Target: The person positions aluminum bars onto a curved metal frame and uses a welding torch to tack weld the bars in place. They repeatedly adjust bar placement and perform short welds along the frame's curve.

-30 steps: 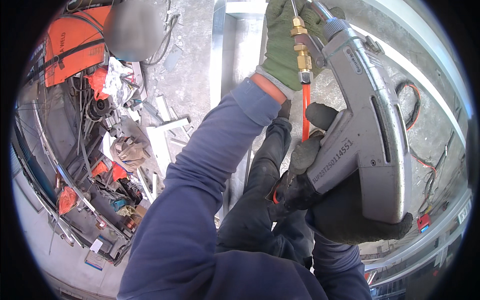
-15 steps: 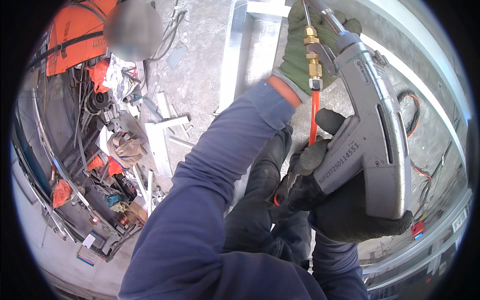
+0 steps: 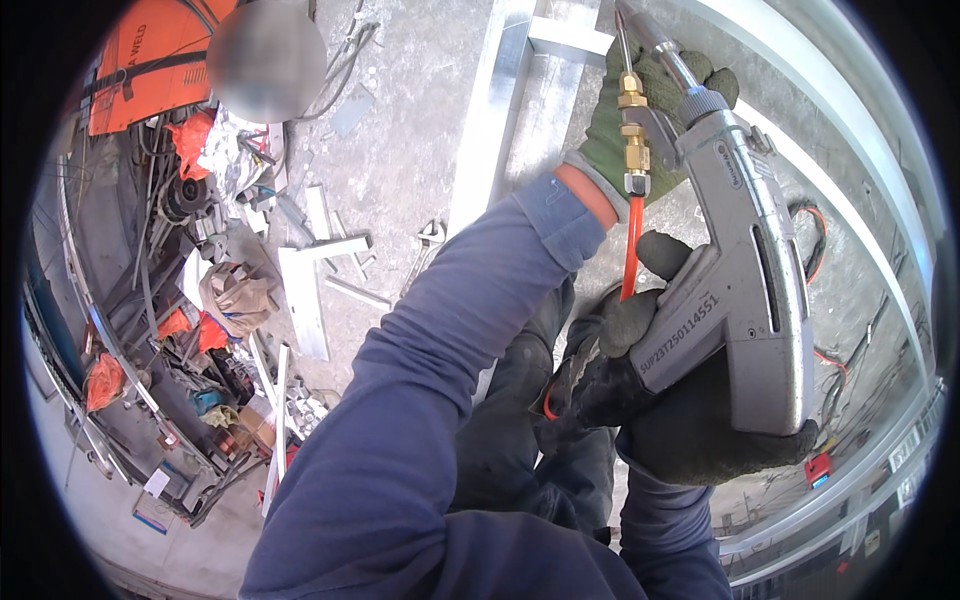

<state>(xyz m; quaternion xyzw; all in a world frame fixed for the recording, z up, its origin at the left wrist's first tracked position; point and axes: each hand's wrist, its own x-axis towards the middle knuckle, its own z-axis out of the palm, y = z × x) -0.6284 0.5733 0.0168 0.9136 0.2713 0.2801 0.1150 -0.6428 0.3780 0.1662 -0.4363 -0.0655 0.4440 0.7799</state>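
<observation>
Bright light washes over a scuffed grey concrete floor (image 3: 400, 120), where flat silver metal offcuts (image 3: 303, 300) and a crumpled brown cloth (image 3: 237, 300) lie near a bright orange box-shaped case (image 3: 150, 85); long pale metal rails (image 3: 845, 95) line the right.

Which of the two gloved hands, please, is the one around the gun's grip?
The dark-gloved right hand is around the grip; the green-gloved left hand is up by the nozzle instead.
</observation>
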